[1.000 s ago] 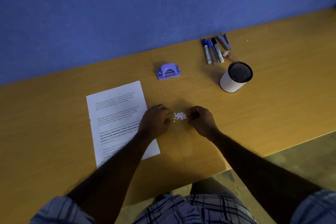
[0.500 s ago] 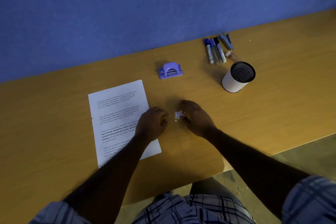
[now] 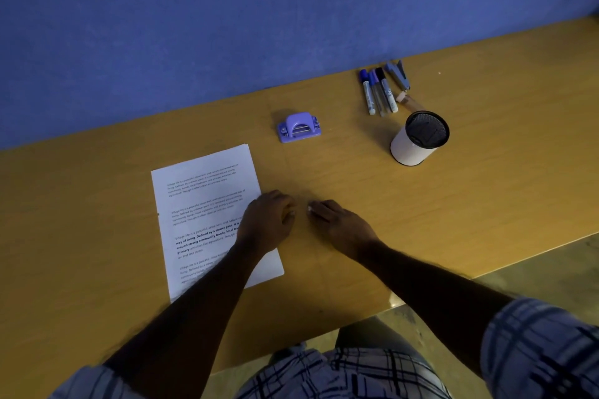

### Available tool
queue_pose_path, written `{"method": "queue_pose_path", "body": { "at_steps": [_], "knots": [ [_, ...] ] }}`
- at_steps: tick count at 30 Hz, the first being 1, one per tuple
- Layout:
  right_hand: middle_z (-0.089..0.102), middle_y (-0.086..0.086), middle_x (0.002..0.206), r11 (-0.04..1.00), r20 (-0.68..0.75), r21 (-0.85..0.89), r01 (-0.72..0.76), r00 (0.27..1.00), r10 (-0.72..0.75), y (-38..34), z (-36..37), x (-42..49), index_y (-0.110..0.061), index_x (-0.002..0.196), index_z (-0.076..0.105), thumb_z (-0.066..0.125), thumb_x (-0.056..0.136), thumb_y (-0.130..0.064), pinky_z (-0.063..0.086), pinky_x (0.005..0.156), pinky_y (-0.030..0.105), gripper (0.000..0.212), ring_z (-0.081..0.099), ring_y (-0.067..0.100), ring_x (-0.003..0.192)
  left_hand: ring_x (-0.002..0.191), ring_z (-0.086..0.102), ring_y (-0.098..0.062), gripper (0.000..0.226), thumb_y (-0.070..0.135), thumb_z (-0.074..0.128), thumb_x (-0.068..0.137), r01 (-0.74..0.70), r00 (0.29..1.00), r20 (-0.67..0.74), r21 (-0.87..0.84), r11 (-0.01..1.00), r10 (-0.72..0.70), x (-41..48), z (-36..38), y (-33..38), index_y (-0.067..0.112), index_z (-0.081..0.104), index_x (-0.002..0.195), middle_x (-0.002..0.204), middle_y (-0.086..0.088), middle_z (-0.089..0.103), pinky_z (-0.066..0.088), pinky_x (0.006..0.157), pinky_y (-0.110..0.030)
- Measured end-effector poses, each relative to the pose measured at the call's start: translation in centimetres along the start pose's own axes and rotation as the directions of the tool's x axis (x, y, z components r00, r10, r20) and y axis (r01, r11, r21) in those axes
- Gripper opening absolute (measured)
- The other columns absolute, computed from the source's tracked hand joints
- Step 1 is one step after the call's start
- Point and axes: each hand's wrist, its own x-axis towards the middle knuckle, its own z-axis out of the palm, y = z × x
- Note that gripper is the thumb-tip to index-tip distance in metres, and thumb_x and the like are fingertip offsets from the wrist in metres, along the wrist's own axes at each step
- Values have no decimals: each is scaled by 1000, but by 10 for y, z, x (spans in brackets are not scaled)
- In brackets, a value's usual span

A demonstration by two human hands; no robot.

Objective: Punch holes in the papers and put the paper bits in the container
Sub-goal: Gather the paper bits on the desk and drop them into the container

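Observation:
A printed white paper (image 3: 207, 204) lies on the wooden table at the left. My left hand (image 3: 267, 219) rests curled on its right edge. My right hand (image 3: 340, 225) lies palm down on the table just to the right, covering the pile of paper bits (image 3: 310, 208); only a few white specks show at its fingertips. A purple hole punch (image 3: 299, 127) sits farther back, past both hands. The white container (image 3: 418, 139) with a black mesh inside stands at the back right, tilted in this view, well away from my hands.
Several markers (image 3: 377, 92) and a blue stapler (image 3: 399, 74) lie by the blue wall (image 3: 259, 10) behind the container. The table's front edge (image 3: 421, 298) runs close to my body, with floor to the right.
My right hand slid left over the pile of paper bits, so most of them are now hidden. My left hand drew back slightly onto the paper's edge.

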Motion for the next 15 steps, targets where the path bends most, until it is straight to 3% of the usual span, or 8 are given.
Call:
{"method": "queue_pose_path", "body": {
  "at_steps": [4, 7, 12, 15],
  "knots": [
    [69, 8, 113, 989, -13, -133, 63, 998, -65, 4, -3, 7, -6, 111, 71, 79, 77, -14, 56, 62, 25, 36, 66, 21, 93, 99, 62, -12, 25, 29, 60, 91, -5, 1000, -17, -4, 1000, 5, -1, 0, -3, 18, 67, 113, 110, 2, 68, 52, 86, -27],
    [59, 12, 127, 985, 117, -147, 94, 990, -77, 5, -1, 10, -2, 129, 58, 56, 93, -10, 54, 76, 30, 37, 57, 26, 110, 100, 62, -12, 26, 29, 59, 91, 2, 1000, -6, 0, 1000, -2, -1, 1, -3, 18, 68, 114, 112, 2, 68, 53, 88, -30],
    [53, 14, 133, 998, 145, -52, 33, 989, -25, 9, -2, 17, -2, 132, 54, 40, 101, -15, 52, 88, 38, 37, 48, 29, 118, 99, 61, -12, 25, 30, 58, 91, -1, 1000, 0, 21, 1000, 1, -1, 5, -4, 20, 67, 113, 111, 2, 67, 54, 86, -30],
    [58, 12, 128, 996, 109, 53, -75, 992, 69, 13, -4, 19, -6, 124, 63, 46, 98, -13, 49, 91, 35, 32, 51, 27, 117, 102, 61, -12, 26, 30, 57, 91, -9, 1000, 13, 24, 1000, 9, 1, 5, -4, 20, 66, 114, 113, 2, 67, 54, 88, -31]
  ]
}}
